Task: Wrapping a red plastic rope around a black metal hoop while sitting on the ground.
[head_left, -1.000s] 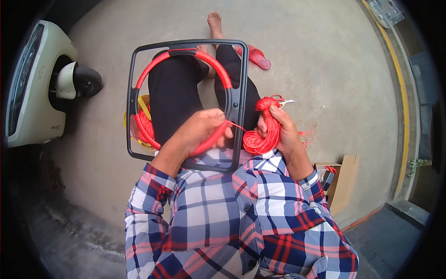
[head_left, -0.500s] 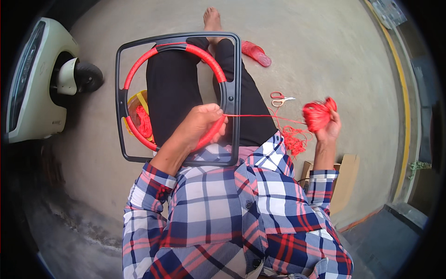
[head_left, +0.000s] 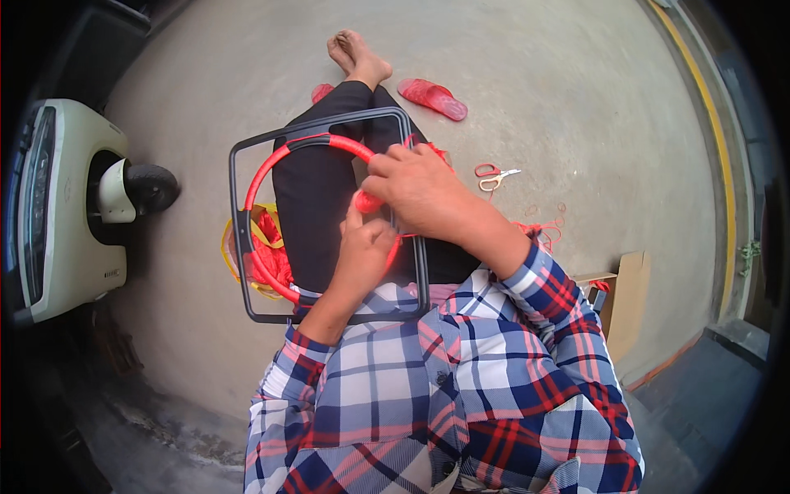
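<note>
- In the head view, my right hand [head_left: 420,188] lies across the right side of the ring, fingers curled around a bundle of red cord [head_left: 368,202], which shows by my fingertips and again past my knuckles
- My left hand [head_left: 362,253] is just below, its fingers partly bent and one fingertip up against the bundle; whether it grips anything I cannot tell
- The black frame [head_left: 422,280], square with rounded corners, sits over my lap and thighs, and the ring [head_left: 262,177] inside it is wrapped in red over stretches, with bare black between
- Beside my leg on the left is a yellow-edged bag [head_left: 227,245] with more red cord in it, partly seen through the frame
- On the floor to my right lie scissors [head_left: 494,174], their blades pointing away from me, with loose red strands [head_left: 545,235] nearer my sleeve
- A red slipper [head_left: 434,99] lies near my crossed bare feet [head_left: 362,62]
- An open cardboard box [head_left: 629,288] stands beyond my right elbow
</note>
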Available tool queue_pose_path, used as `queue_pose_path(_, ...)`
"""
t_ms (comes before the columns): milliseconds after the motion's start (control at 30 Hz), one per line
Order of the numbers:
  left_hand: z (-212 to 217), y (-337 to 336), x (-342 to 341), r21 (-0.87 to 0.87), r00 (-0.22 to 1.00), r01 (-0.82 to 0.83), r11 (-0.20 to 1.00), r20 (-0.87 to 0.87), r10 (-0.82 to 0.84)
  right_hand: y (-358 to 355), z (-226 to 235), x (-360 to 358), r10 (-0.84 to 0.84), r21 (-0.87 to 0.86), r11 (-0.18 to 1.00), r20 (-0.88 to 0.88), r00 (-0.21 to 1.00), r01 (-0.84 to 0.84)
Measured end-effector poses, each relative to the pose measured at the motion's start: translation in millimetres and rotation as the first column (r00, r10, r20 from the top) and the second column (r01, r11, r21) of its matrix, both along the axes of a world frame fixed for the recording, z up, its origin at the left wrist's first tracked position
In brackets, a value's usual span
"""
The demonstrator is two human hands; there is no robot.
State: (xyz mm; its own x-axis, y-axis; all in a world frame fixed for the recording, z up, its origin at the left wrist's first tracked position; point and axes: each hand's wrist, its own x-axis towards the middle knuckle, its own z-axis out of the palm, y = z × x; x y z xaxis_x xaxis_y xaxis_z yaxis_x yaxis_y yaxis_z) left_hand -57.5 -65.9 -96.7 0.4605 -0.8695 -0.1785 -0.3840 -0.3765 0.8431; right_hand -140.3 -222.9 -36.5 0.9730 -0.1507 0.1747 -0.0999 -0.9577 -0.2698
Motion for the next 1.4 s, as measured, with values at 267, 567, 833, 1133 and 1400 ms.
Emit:
queue_pose_path(267,16.1,4.2,-4.5,-0.058,0.982,-0.003,0.998,0.19,0.014,2.1,-17.0,8.2,0.064,0.204,0.974,0.175,0.982,-0.099)
queue_pose_path(567,10.9,12.6,2.4,-0.105,0.848,-0.129,0.986,-0.527,0.054,16.6,-65.8,-69.4,-0.422,0.989,-0.148,-0.065,0.904,0.002)
queue_pose_path(833,14.3,14.9,7.6,-0.051,0.636,-0.091,0.995,-0.772,0.018,14.9,-51.4,-52.1,-0.137,0.714,0.696,0.024,0.99,0.079)
queue_pose_path(1133,19.8,11.9,2.4,-0.058,0.465,-0.103,0.993,-0.885,-0.004,29.0,-63.3,-49.8,-0.33,0.723,0.68,0.157,0.931,0.119)
queue_pose_path(1400,19.3,18.1,6.5,0.013,0.468,-0.048,0.999,-0.883,0.034,4.5,-68.3,-85.0,-0.575,0.885,-0.435,-0.131,0.808,-0.166)
